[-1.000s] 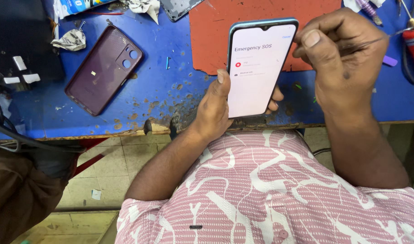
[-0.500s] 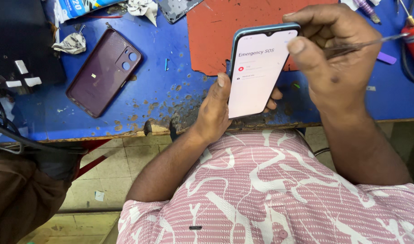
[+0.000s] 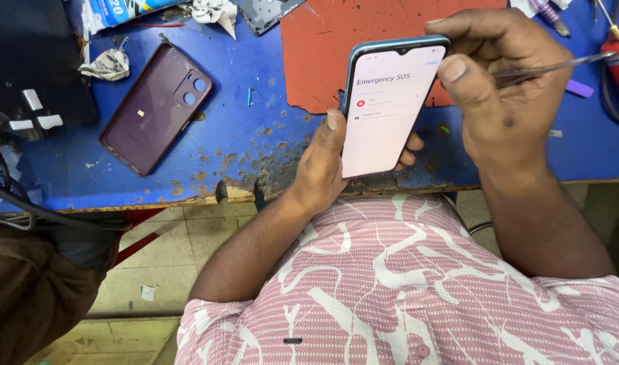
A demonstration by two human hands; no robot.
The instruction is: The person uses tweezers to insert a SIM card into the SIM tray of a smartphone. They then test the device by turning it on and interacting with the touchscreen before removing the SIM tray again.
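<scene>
A person's left hand (image 3: 323, 169) grips a smartphone (image 3: 390, 105) with a lit white screen, held upright above the edge of a worn blue workbench (image 3: 255, 149). The right hand (image 3: 505, 88) pinches thin metal tweezers (image 3: 552, 66) beside the phone's top corner. A purple phone back cover (image 3: 154, 108) lies well apart to the left

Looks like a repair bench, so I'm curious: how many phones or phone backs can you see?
3. A lit phone in the left hand, a purple back cover on the blue table, and a dark piece at the top edge, partly cut off.
</scene>
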